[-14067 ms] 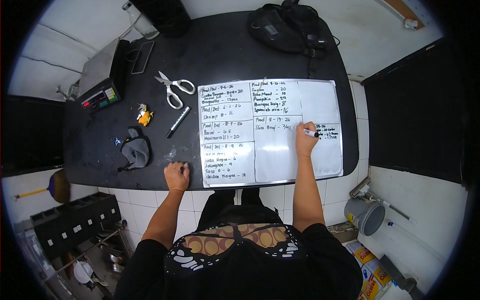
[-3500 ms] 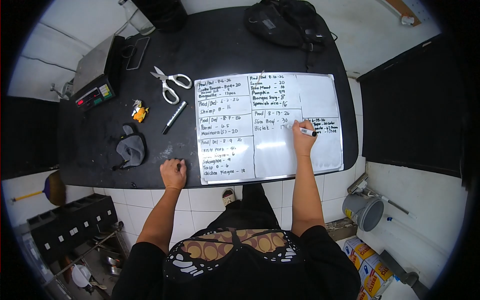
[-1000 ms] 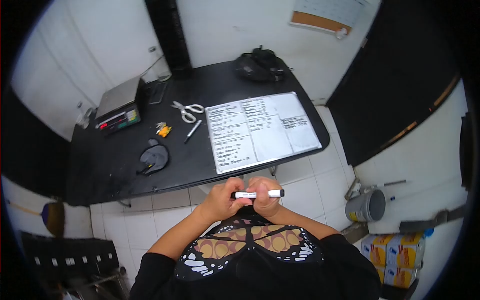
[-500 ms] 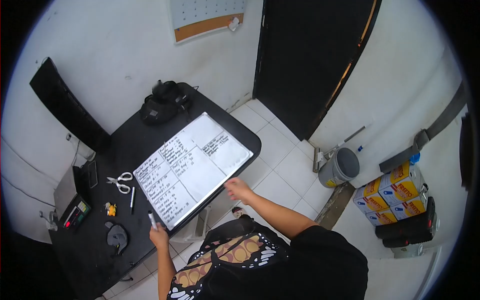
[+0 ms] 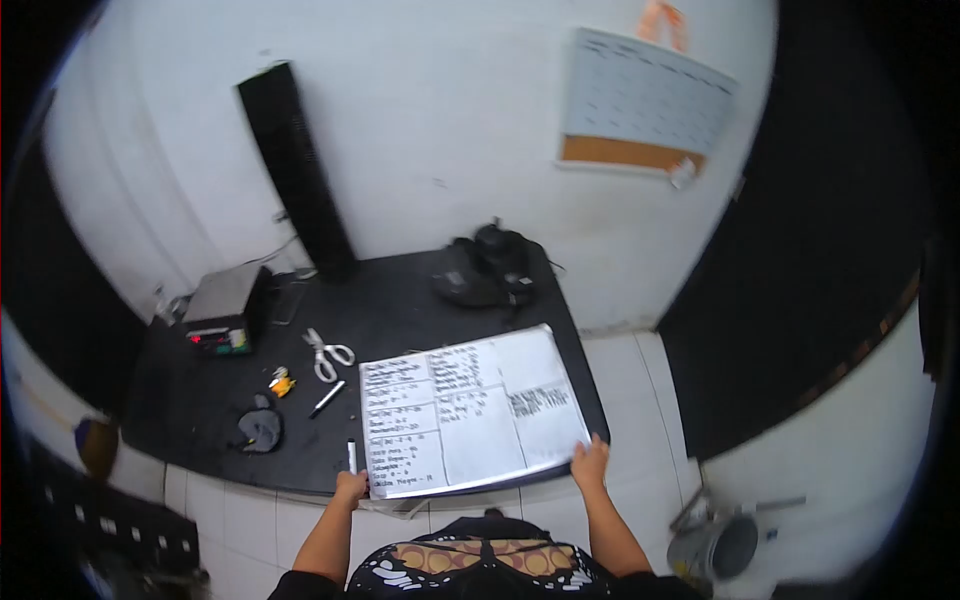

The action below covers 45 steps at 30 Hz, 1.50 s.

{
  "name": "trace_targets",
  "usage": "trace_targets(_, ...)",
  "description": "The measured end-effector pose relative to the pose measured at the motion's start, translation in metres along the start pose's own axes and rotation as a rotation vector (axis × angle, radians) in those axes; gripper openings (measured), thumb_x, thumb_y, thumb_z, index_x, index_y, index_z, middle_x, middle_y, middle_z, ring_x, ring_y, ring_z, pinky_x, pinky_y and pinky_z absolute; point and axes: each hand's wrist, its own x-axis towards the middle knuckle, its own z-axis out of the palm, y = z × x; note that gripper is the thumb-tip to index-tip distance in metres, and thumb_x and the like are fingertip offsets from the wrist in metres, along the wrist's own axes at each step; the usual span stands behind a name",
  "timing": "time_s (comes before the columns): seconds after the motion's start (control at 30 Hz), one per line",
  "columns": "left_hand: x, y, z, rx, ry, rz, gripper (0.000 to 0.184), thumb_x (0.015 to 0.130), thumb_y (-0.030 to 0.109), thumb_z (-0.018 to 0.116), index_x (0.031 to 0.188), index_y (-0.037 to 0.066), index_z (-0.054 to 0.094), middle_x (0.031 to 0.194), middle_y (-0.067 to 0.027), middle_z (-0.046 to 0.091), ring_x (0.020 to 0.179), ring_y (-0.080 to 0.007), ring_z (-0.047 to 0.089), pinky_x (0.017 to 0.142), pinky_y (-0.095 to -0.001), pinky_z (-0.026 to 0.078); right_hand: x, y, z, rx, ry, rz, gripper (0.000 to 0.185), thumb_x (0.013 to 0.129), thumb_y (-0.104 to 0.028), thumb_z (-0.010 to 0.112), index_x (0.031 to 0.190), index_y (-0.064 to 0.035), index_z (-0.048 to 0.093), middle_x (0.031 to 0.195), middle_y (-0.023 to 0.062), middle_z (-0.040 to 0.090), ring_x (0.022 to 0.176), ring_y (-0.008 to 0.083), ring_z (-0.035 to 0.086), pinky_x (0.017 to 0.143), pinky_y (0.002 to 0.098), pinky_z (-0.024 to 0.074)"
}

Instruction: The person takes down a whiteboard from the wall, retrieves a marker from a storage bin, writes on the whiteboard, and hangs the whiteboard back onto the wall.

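A whiteboard with handwritten lists lies on the black table. My left hand is closed around a white marker that points up, beside the board's near left corner. At the near right corner, my right hand has its fingers pressed against the board's edge. Left of the board lie a second marker, white-handled scissors, an orange-and-white trinket and a grey pouch-like item.
A scale stands at the table's left, and a black bag at the back. On the wall hangs a board with a cork strip. A grey bucket is on the floor at right.
The view has swung back left and up. My right hand, apart from the board half a second ago, now touches its near right corner. The marker, earlier between both hands, remains in my left hand.
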Motion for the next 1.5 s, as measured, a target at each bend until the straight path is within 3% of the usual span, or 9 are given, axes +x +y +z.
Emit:
trace_targets(0.2, -0.008, -0.016, 0.0, -0.72, -0.107, 0.042, 0.029, 0.09, 0.026, 0.057, 0.095, -0.003, 0.057, 0.084, -0.0091, 0.063, 0.072, -0.0233, 0.063, 0.062, -0.0383, 0.052, 0.047, 0.028, -0.012, -0.21, -0.184, -0.045, 0.047, 0.089, -0.035, 0.044, 0.084, 0.0081, 0.064, 0.084, 0.0313, 0.061, 0.086, 0.046, 0.057, 0.083, 0.0494, 0.0435)
trace_targets(0.3, -0.049, 0.019, -0.004, -0.508, 0.026, 0.079, 0.039, 0.09, 0.028, 0.057, 0.099, -0.01, 0.055, 0.088, -0.0132, 0.063, 0.075, -0.0231, 0.063, 0.065, -0.0385, 0.051, 0.053, 0.055, -0.02, -0.118, -0.394, 0.162, 0.055, 0.089, -0.046, 0.042, 0.106, 0.0045, 0.058, 0.095, 0.0257, 0.061, 0.088, 0.0396, 0.06, 0.078, 0.0454, 0.0466)
trace_targets(0.37, -0.052, 0.025, -0.002, -0.759, -0.1, 0.106, 0.033, 0.091, 0.024, 0.055, 0.101, -0.007, 0.056, 0.085, -0.0111, 0.063, 0.071, -0.0211, 0.062, 0.063, -0.0348, 0.051, 0.034, 0.016, -0.057, 0.227, -0.451, 0.427, 0.04, 0.089, -0.041, 0.047, 0.101, -0.0035, 0.057, 0.081, 0.0079, 0.059, 0.076, 0.0193, 0.058, 0.071, 0.035, 0.0485)
trace_targets(0.53, -0.055, 0.034, 0.003, -0.647, 0.045, 0.224, 0.026, 0.091, 0.021, 0.055, 0.096, -0.004, 0.058, 0.079, -0.0065, 0.061, 0.067, -0.0145, 0.058, 0.062, -0.0298, 0.047, 0.024, 0.045, -0.068, 1.258, -0.594, 0.694, 0.034, 0.093, -0.036, 0.045, 0.11, -0.0079, 0.054, 0.103, 0.0096, 0.061, 0.087, 0.0257, 0.061, 0.07, 0.0335, 0.0523)
trace_targets(0.7, -0.063, 0.041, 0.004, -0.611, 0.033, 0.196, 0.023, 0.09, 0.022, 0.056, 0.09, -0.001, 0.059, 0.071, -0.0053, 0.059, 0.053, -0.0147, 0.055, 0.043, -0.0313, 0.046, -0.032, -0.019, -0.075, 1.574, -0.928, 0.442, 0.033, 0.095, -0.027, 0.045, 0.123, -0.0093, 0.044, 0.119, 0.0184, 0.055, 0.111, 0.0335, 0.053, 0.081, 0.0441, 0.0513)
trace_targets(0.73, -0.074, 0.051, -0.002, -0.579, -0.01, 0.127, 0.023, 0.09, 0.02, 0.056, 0.094, -0.002, 0.058, 0.077, -0.0076, 0.061, 0.07, -0.0152, 0.06, 0.063, -0.0305, 0.049, -0.044, -0.025, -0.067, 1.569, -0.947, 0.444, 0.034, 0.095, -0.025, 0.046, 0.125, -0.0096, 0.043, 0.122, 0.0194, 0.053, 0.112, 0.0344, 0.053, 0.083, 0.0444, 0.051)
trace_targets(0.9, -0.051, 0.044, -0.001, -0.633, -0.075, 0.276, 0.022, 0.09, 0.02, 0.055, 0.091, -0.002, 0.058, 0.077, -0.0056, 0.061, 0.067, -0.0129, 0.058, 0.062, -0.0292, 0.048, -0.093, -0.06, -0.023, 1.432, -0.967, 0.341, 0.044, 0.093, -0.012, 0.047, 0.134, -0.0104, 0.031, 0.128, 0.0217, 0.047, 0.118, 0.0388, 0.048, 0.088, 0.0457, 0.0489)
trace_targets(1.17, -0.004, 0.012, 0.021, -0.739, -0.146, 0.459, 0.025, 0.091, 0.02, 0.054, 0.095, -0.005, 0.059, 0.08, -0.0047, 0.062, 0.07, -0.0096, 0.056, 0.064, -0.0256, 0.046, -0.124, -0.066, 0.073, 1.607, -0.727, 0.112, 0.036, 0.093, -0.009, 0.043, 0.127, -0.0031, 0.037, 0.115, 0.0213, 0.055, 0.1, 0.0381, 0.06, 0.082, 0.049, 0.0539)
trace_targets(1.5, 0.092, -0.062, -0.035, -0.869, -0.366, 0.743, 0.029, 0.096, 0.023, 0.043, 0.113, 0.001, 0.05, 0.088, -0.0168, 0.064, 0.068, -0.0259, 0.067, 0.057, -0.0345, 0.057, -0.075, -0.093, 0.105, 1.876, -0.411, -0.329, 0.036, 0.088, -0.01, 0.049, 0.122, 0.0016, 0.043, 0.114, 0.0171, 0.056, 0.088, 0.0248, 0.064, 0.077, 0.0423, 0.0568)
